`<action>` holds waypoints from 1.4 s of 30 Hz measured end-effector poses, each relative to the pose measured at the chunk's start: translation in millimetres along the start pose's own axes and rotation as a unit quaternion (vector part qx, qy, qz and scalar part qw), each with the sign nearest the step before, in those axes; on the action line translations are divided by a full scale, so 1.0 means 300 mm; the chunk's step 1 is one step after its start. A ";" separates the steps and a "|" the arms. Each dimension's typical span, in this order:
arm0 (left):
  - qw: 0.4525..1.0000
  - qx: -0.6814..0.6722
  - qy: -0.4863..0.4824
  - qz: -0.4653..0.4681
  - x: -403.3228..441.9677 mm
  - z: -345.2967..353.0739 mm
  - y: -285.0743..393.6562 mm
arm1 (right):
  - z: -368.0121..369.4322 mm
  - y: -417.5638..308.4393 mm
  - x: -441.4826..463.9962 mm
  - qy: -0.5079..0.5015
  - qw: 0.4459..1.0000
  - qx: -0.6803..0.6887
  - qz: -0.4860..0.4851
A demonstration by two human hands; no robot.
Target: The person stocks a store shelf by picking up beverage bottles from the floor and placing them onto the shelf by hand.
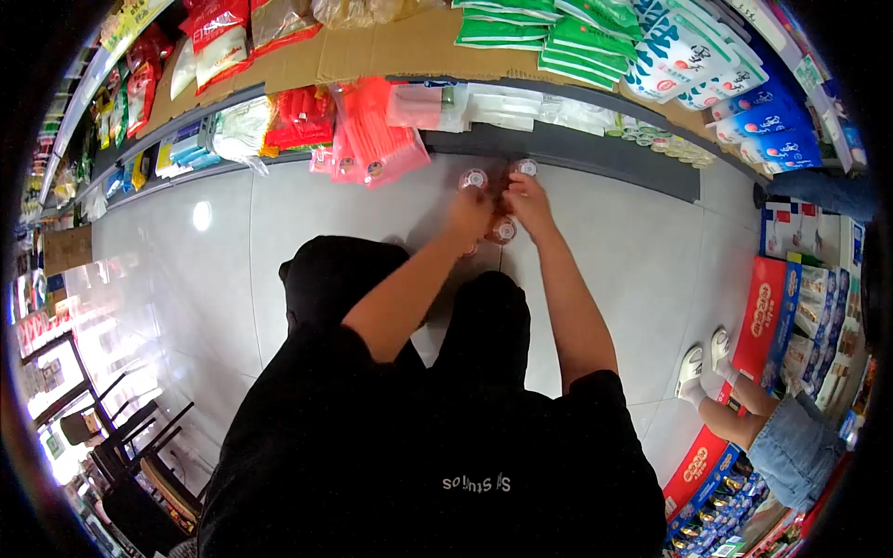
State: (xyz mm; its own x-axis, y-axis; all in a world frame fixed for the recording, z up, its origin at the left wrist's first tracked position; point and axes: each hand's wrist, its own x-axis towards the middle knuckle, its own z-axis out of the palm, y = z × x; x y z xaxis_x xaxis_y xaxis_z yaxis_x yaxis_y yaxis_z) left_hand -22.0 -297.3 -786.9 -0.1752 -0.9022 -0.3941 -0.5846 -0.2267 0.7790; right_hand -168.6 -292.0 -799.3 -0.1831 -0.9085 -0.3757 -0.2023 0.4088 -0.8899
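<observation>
A shop — bagged goods (588, 42) crowding shelves (400, 60).

The round-topped containers (503, 231) are showing a shiny, see-through finish, though whether plastic or glass is unclear. Smooth, glossy floor tiles (177, 279) are throwing back a bright spot of light. The pink packets (377, 130) and the green-and-white packets (586, 42) are gleaming like slick plastic film, while brown cardboard (391, 60) is looking dull and papery. The black T-shirt (428, 428) is appearing as matt cloth; the denim garment (795, 451) is showing coarser fabric.
</observation>
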 end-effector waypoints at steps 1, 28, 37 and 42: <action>0.995 -0.091 0.026 -0.007 0.081 0.012 -0.087 | 0.032 0.003 0.029 0.000 1.000 -0.001 -0.001; 0.979 -0.115 -0.102 0.136 0.279 -0.106 -0.153 | 0.036 -0.362 0.099 -0.086 0.901 -0.368 -0.215; 0.943 -0.007 -0.174 0.283 -0.021 -0.480 0.323 | -0.228 -0.876 -0.157 -0.238 0.913 -0.259 -0.207; 0.936 -0.019 -0.128 0.328 -0.265 -0.614 0.548 | -0.302 -1.087 -0.374 -0.166 0.949 -0.172 -0.205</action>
State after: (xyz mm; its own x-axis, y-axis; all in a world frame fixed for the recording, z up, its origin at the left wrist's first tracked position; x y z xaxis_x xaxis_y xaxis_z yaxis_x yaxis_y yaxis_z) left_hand 41.6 -330.6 -537.7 -0.6737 -0.7353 0.0742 -0.2578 0.3280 0.9088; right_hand -169.4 -315.5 -443.7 0.2810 -0.9511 -0.1280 -0.5032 -0.0324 -0.8635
